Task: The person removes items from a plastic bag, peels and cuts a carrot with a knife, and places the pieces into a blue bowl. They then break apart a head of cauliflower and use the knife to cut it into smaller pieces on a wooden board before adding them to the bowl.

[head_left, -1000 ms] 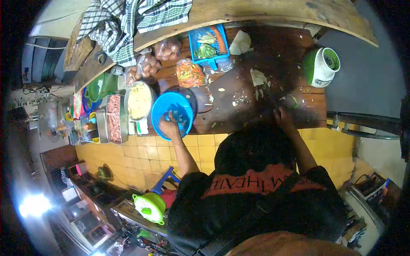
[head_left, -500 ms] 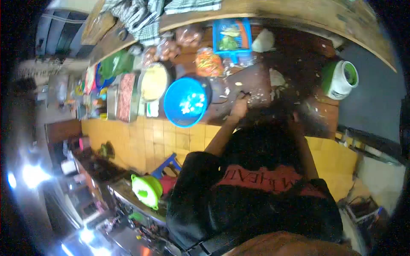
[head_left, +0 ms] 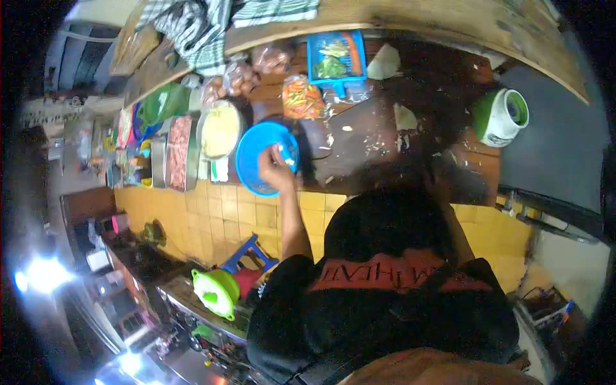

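My left hand (head_left: 276,169) is over the blue bowl (head_left: 249,185), its fingers curled inward. Small white pieces (head_left: 289,159) show beside the fingertips; whatever the fingers hold is hidden. Close to my body at the table edge, my right hand (head_left: 437,183) lies in dark shadow, and its fingers cannot be made out. Between the hands is a brown board (head_left: 359,138) scattered with white scraps. A pale wedge-shaped piece (head_left: 405,118) rests near the board's right side.
Beyond the bowl are a bag of cut orange and green vegetables (head_left: 303,97), a blue tray (head_left: 313,63), a basin of yellowish food (head_left: 220,128) and a metal tray of pink meat (head_left: 178,154). A green-white container (head_left: 502,118) stands right. A wooden shelf edge (head_left: 410,35) crosses the far side.
My left hand has moved left from the board to over the blue bowl. The view has shifted slightly. My right hand stays in about the same place.
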Available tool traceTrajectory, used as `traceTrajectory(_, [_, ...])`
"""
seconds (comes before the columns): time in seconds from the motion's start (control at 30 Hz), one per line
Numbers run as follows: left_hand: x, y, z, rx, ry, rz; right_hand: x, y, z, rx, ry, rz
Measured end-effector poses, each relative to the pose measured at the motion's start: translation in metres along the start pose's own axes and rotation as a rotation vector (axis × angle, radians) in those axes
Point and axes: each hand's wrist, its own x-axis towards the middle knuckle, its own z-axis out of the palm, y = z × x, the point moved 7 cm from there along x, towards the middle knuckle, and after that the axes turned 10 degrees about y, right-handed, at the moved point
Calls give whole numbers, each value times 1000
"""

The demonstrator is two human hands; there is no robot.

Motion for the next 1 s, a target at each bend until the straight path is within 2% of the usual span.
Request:
traceTrajectory(0.07, [7, -17, -9, 135, 145, 65, 2, -10, -11, 37, 69, -52])
traceTrajectory(0.1, [10, -13, -12, 214, 181, 167, 1, -14, -16, 56, 100, -67])
traceTrajectory(0.13, [11, 9, -16, 267, 247, 269, 3, -23, -26, 57, 119, -45])
traceTrajectory(0.17, [9, 31, -17, 317, 317, 372, 6, -34, -37, 47, 18, 51])
traceTrajectory(0.2, [8, 27, 1, 194, 154, 287, 6, -38, -40, 39, -87, 147])
traceTrajectory(0.23, [1, 33, 15, 176, 142, 298, 6, -41, -41, 41, -73, 167])
traceTrajectory(0.3, [-25, 59, 69, -246, -184, 296, 10, -58, -58, 163, 128, -49])
traceTrajectory(0.37, [-55, 114, 105, -400, -525, 245, 3, -24, -28, 139, 156, -65])
traceTrajectory(0.43, [-103, 136, 154, -542, -777, 347, 8, -17, -27, 120, 184, -80])
traceTrajectory(0.5, [-149, 154, 200, -478, -1088, 477, 7, -16, -16, -68, -461, 266])
traceTrajectory(0.53, [-157, 163, 209, -485, -1101, 486, -2, -12, -12, -64, -456, 282])
traceTrajectory(0.6, [-182, 174, 228, -116, -1169, 841, -9, -14, -24, -16, -20, 169])
traceTrajectory(0.63, [-187, 172, 238, -122, -1169, 853, -9, -11, -23, -14, -10, 176])
traceTrajectory(0.7, [-201, 163, 254, -245, -1215, 864, -8, -27, -23, 53, 20, -65])
traceTrajectory(0.73, [-199, 160, 254, -310, -1306, 703, -5, -29, -27, 55, 26, -57])
traceTrajectory(0.77, [-197, 157, 248, -310, -1311, 711, -1, -27, -24, 50, -54, 25])
traceTrajectory(0.83, [-196, 144, 235, -214, -1287, 713, 7, -25, -17, 43, -137, 108])
traceTrajectory(0.9, [-200, 129, 210, -302, -1250, 642, 15, -40, -16, -48, -12, -114])
traceTrajectory(0.93, [-199, 117, 195, -179, -1195, 609, 17, -56, -24, -45, -21, -118])
traceTrajectory(0.97, [-197, 107, 184, -57, -1137, 574, 23, -81, -40, 39, -105, -65])
traceTrajectory(1.0, [-200, 101, 175, -38, -1048, 681, 25, -99, -46, 120, -194, -12])
